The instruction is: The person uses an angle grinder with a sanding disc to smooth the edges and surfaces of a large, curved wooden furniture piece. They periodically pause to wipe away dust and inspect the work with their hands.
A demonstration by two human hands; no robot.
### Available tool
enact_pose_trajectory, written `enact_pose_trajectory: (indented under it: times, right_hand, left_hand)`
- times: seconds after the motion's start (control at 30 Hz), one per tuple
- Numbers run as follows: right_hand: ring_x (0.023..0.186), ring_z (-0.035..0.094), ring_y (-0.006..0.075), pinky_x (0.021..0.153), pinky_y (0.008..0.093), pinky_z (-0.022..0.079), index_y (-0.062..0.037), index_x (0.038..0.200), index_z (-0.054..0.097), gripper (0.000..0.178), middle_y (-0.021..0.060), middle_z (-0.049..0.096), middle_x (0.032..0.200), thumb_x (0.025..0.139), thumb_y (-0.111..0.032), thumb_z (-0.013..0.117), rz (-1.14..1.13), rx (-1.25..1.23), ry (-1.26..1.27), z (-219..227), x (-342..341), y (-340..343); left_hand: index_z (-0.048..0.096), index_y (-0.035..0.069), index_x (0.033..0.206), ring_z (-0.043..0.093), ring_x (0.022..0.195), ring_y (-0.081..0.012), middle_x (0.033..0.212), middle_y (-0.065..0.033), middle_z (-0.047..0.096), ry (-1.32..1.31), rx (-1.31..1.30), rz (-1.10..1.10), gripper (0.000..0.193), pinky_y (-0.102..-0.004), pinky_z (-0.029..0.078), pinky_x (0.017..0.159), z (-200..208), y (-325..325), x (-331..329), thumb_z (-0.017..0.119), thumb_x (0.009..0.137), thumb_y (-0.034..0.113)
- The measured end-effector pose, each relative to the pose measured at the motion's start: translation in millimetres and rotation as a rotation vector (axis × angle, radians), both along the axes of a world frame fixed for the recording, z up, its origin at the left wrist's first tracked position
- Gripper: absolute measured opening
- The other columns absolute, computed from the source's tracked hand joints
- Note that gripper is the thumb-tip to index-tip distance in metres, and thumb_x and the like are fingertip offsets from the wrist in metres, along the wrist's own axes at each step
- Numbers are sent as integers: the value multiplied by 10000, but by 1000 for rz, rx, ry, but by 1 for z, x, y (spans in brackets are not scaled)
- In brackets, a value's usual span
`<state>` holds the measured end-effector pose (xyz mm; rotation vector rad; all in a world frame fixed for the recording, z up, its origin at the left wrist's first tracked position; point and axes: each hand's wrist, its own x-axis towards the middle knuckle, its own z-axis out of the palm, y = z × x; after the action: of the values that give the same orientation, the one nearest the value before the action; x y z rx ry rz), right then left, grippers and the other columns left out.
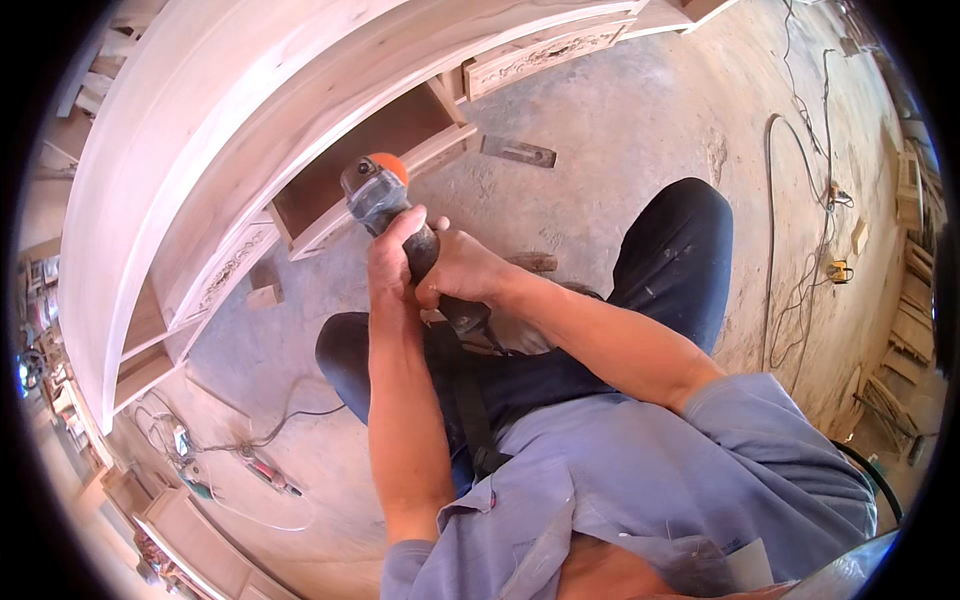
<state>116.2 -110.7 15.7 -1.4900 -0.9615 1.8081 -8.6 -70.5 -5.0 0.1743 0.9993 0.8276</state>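
I hold an angle grinder (376, 198), dark and dusty, with an orange disc (390, 166) at its head. My left hand (390, 250) wraps round its body just behind the head. Lower down, my right hand (462, 266) is closed round the same body from the other side. The grinder's head is over the open compartment (385, 140) of a pale wooden cabinet (210, 130); I cannot tell whether the disc touches the wood. The grinder's rear end points back toward my lap.
Carved drawer fronts (545, 55) line the cabinet. A flat wood-and-metal piece (518, 151) and a small wood block (265, 295) lie on the concrete floor (600, 130). Cords (770, 230) trail at the right, near a yellow tool (838, 271). A red tool (265, 470) lies at the lower left.
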Motion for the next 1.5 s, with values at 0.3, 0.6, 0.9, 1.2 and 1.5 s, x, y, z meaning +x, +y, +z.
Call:
enact_pose_trajectory:
  times: [0.3,0.6,0.9,1.2,1.5]
  right_hand:
    - [603,604,153,513,315,492,0,793,659,223,70,621,692,575,-23,697,-241,-82,23,22,82,-10]
    - [708,654,202,624,339,555,146,1130,515,700,118,668,833,538,-128,771,27,-38,-233,6,16,-5]
    - [619,619,186,577,311,527,24,853,623,266,96,637,739,587,20,637,-268,-36,31,11,88,-10]
    - [629,613,158,581,305,503,-28,776,659,203,53,644,715,577,-49,695,58,-50,-24,7,-33,8]
    - [617,604,157,583,314,491,1,804,636,231,57,628,712,597,-86,689,265,32,-158,7,-108,14]
  left_hand:
    - [681,32,908,605,655,-169,798,-40,650,152,97,-300,260,-324,491,653,-13,22,109,797,749,202]
    - [656,28,958,658,722,-209,867,-110,685,84,-7,-85,240,-346,536,681,-5,1,18,756,790,167]
    - [683,5,909,648,656,-193,828,-100,683,119,132,-298,269,-331,521,605,-6,24,120,808,735,169]
    - [693,25,905,650,680,-191,815,-101,699,21,117,11,230,-317,508,657,-10,12,-27,789,754,169]
    - [594,33,1076,675,728,-234,859,-130,684,59,90,150,332,-370,563,682,-2,-11,-113,737,822,190]
